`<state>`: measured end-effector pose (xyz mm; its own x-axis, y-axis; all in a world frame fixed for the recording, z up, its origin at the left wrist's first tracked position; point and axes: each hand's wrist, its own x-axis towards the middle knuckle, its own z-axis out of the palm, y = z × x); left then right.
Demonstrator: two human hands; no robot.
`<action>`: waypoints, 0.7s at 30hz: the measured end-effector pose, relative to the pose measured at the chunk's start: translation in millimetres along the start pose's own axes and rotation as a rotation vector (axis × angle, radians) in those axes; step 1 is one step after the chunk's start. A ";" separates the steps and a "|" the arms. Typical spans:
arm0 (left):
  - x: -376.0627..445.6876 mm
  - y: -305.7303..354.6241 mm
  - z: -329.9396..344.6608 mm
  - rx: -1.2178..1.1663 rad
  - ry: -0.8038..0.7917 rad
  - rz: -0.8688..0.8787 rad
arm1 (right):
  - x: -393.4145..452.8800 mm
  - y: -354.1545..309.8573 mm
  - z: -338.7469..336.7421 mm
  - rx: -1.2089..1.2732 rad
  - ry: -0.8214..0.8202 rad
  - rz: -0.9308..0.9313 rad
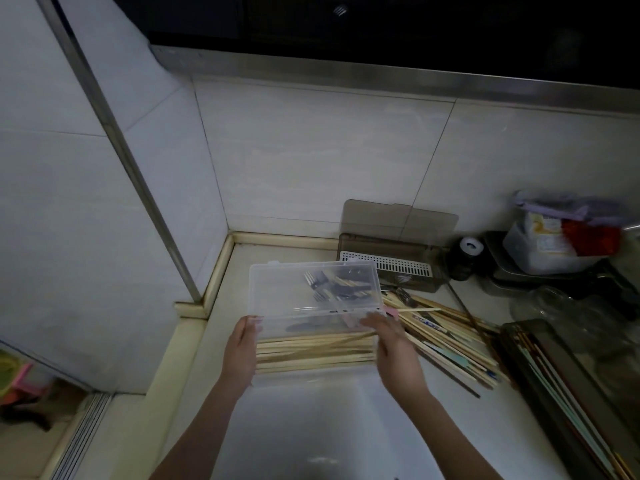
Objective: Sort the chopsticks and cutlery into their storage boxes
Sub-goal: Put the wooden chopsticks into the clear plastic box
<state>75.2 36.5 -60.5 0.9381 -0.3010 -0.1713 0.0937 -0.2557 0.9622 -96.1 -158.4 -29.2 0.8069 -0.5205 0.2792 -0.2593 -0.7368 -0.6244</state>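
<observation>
A clear plastic box (277, 282) is held over the counter, with forks (317, 282) and other cutlery seen through it. My left hand (240, 351) grips its near left corner and my right hand (391, 344) grips its near right corner. Just under the box lies a row of pale wooden chopsticks (315, 351) inside a clear tray, between my two hands. A loose heap of more chopsticks (450, 337) is spread on the counter to the right of my right hand.
A brown tinted storage box (391, 244) with a white slotted insert and raised lid stands against the back wall. A dark tray with long chopsticks (540, 372) lies at the right. Jars, a bag and a container crowd the far right. The wall corner rises at left.
</observation>
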 end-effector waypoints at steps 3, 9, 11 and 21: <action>-1.0 2.0 -0.1 0.012 0.002 0.005 | -13.7 33.2 -22.9 -0.051 0.192 0.332; -0.3 1.8 0.8 0.033 0.020 -0.012 | -43.9 86.7 -34.8 -0.429 -0.267 0.555; -2.6 4.9 1.1 0.033 0.019 -0.006 | -46.3 82.8 -31.5 -0.489 -0.252 0.561; -3.7 6.2 2.1 0.048 0.025 -0.007 | -59.4 77.7 -29.3 -0.541 -0.137 0.639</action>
<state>71.6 34.1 -54.4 0.9456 -0.2762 -0.1718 0.0844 -0.3019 0.9496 -179.7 -197.4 -72.9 0.4671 -0.8759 -0.1212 -0.8773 -0.4418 -0.1877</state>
